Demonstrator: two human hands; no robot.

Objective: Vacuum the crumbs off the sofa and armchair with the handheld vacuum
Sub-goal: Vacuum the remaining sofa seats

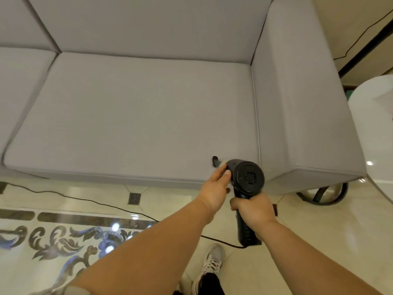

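My right hand [253, 209] wraps the handheld vacuum [247, 184] handle in a firm grip; my left hand [214, 188] steadies its body, keeping the nozzle [215, 161] on the sofa [136, 111] cushion's front edge, at five o'clock.

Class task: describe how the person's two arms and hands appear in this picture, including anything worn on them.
Both forearms are bare up to the bottom edge of the picture. The left hand and the right hand wear no gloves, and no rings, watch or bracelet show. A pale bit of cloth, perhaps a sleeve, shows at the left arm's lower edge.
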